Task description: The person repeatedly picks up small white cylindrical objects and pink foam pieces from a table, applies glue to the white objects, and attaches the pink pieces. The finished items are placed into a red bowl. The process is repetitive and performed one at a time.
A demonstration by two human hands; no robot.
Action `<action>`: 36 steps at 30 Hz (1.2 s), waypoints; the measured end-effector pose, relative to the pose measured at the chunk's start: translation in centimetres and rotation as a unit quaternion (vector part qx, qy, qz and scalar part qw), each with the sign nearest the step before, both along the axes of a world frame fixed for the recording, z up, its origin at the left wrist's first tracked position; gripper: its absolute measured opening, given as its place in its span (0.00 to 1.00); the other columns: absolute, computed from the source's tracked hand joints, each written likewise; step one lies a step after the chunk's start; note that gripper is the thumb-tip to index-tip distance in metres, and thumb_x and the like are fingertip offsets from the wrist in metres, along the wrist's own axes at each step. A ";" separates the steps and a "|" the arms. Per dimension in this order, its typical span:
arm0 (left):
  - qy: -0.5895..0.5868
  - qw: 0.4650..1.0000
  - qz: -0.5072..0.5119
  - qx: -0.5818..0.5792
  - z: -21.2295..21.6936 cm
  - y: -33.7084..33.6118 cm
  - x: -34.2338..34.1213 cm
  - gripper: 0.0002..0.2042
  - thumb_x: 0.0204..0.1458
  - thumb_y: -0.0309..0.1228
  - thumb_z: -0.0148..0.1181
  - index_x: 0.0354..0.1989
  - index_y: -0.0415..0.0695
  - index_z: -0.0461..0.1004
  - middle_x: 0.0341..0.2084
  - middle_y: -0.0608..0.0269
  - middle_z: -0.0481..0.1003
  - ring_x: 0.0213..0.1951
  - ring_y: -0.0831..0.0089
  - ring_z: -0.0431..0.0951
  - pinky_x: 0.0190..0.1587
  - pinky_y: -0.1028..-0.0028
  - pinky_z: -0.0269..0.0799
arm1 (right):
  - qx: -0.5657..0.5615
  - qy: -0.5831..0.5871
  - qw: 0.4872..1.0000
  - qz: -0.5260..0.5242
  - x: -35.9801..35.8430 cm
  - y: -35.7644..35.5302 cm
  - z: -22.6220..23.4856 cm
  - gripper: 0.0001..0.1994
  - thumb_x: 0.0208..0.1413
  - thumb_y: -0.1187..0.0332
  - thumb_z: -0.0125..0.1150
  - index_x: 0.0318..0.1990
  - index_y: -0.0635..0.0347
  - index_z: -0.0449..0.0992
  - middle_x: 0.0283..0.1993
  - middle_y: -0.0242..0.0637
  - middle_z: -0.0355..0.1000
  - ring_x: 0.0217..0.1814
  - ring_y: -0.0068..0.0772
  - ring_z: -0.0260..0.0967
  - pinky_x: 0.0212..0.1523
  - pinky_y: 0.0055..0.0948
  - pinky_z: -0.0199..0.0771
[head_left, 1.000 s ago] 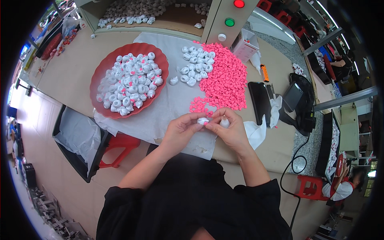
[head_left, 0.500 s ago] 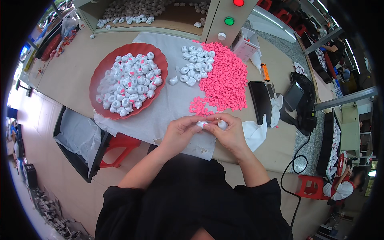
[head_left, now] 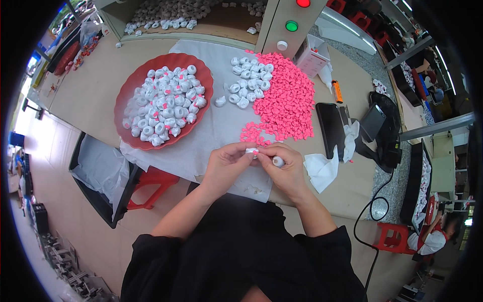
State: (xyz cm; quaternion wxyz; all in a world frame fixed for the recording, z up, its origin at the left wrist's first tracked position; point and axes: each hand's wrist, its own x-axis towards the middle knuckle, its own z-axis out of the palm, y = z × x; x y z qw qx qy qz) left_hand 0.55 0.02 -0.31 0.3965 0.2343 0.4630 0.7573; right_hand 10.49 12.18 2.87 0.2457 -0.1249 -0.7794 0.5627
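Near the front of the table my left hand (head_left: 226, 166) is closed, pinching a small white rounded piece (head_left: 250, 150) between thumb and fingers. A tiny pink piece (head_left: 255, 154) sits against its side, at the fingertips of my right hand (head_left: 288, 173). My right hand is also closed, with a small white bottle (head_left: 277, 161) tucked in it, its end poking out by the thumb. Just beyond my hands lies a large heap of pink pieces (head_left: 287, 100). White pieces (head_left: 246, 80) are grouped to its left. A red scalloped bowl (head_left: 121, 95) holds many white pieces, several with pink bits.
A cabinet with red and green buttons (head_left: 292, 25) stands at the back. On the right are a box (head_left: 312, 55), a nozzle bottle (head_left: 326, 78), an orange lighter (head_left: 337, 92), a black phone (head_left: 329, 126) and white tissue (head_left: 322, 171). A black lined tray (head_left: 100, 176) is at lower left.
My fingers have shifted slightly around the white piece, and the pink bit on it shows more plainly. The white bottle has tilted in my right hand.
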 end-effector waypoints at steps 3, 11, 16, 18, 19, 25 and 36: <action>-0.004 1.000 0.005 -0.003 0.0 0.0 0.1 0.11 0.51 0.18 0.49 0.43 0.35 0.70 0.35 0.57 0.74 0.35 0.74 0.75 0.41 0.76 0.72 | 0.024 0.013 1.000 -0.005 0.1 -0.3 -0.4 0.05 0.43 0.79 0.59 0.30 0.68 0.74 0.27 0.38 0.70 0.29 0.27 0.67 0.31 0.24 0.65; -0.018 1.000 0.010 -0.006 0.1 0.2 0.3 0.11 0.49 0.17 0.49 0.42 0.34 0.70 0.33 0.60 0.74 0.36 0.77 0.74 0.42 0.77 0.72 | 0.026 0.029 0.999 -0.023 0.2 -0.5 -1.3 0.05 0.40 0.80 0.59 0.29 0.68 0.72 0.26 0.38 0.70 0.29 0.30 0.67 0.31 0.25 0.66; -0.013 1.000 0.000 -0.009 -0.1 0.1 0.2 0.11 0.50 0.17 0.48 0.42 0.34 0.70 0.34 0.59 0.73 0.37 0.77 0.74 0.43 0.77 0.71 | 0.028 0.033 0.999 -0.016 0.2 -0.5 -1.5 0.07 0.39 0.80 0.58 0.30 0.67 0.72 0.26 0.36 0.69 0.29 0.29 0.66 0.31 0.26 0.66; -0.014 1.000 -0.002 -0.005 -0.1 0.1 0.1 0.11 0.50 0.17 0.48 0.42 0.34 0.70 0.34 0.58 0.73 0.37 0.76 0.74 0.44 0.76 0.71 | 0.036 0.039 0.998 -0.016 0.2 -0.5 -1.6 0.08 0.38 0.81 0.58 0.30 0.67 0.72 0.26 0.36 0.69 0.29 0.29 0.66 0.31 0.26 0.66; -0.018 1.000 -0.003 -0.003 -0.1 0.1 0.1 0.11 0.50 0.17 0.48 0.42 0.34 0.70 0.35 0.58 0.73 0.37 0.76 0.74 0.44 0.76 0.72 | 0.040 0.042 0.998 -0.015 0.2 -0.5 -1.7 0.08 0.38 0.81 0.58 0.31 0.67 0.72 0.25 0.36 0.69 0.29 0.30 0.66 0.31 0.26 0.66; -0.020 1.000 -0.004 -0.006 0.0 0.1 0.2 0.11 0.51 0.17 0.47 0.42 0.34 0.70 0.35 0.58 0.73 0.38 0.74 0.74 0.45 0.75 0.72 | 0.052 0.049 0.997 -0.018 0.3 -0.5 -1.7 0.09 0.38 0.81 0.58 0.32 0.66 0.72 0.26 0.37 0.69 0.30 0.30 0.66 0.32 0.25 0.66; -0.101 0.995 0.014 -0.025 0.4 0.0 -0.5 0.12 0.54 0.28 0.52 0.44 0.34 0.69 0.33 0.59 0.73 0.30 0.75 0.74 0.35 0.75 0.73 | -0.341 0.013 0.939 -0.034 0.2 0.9 -0.8 0.15 0.50 0.71 0.56 0.45 0.66 0.67 0.31 0.30 0.67 0.31 0.19 0.61 0.33 0.18 0.61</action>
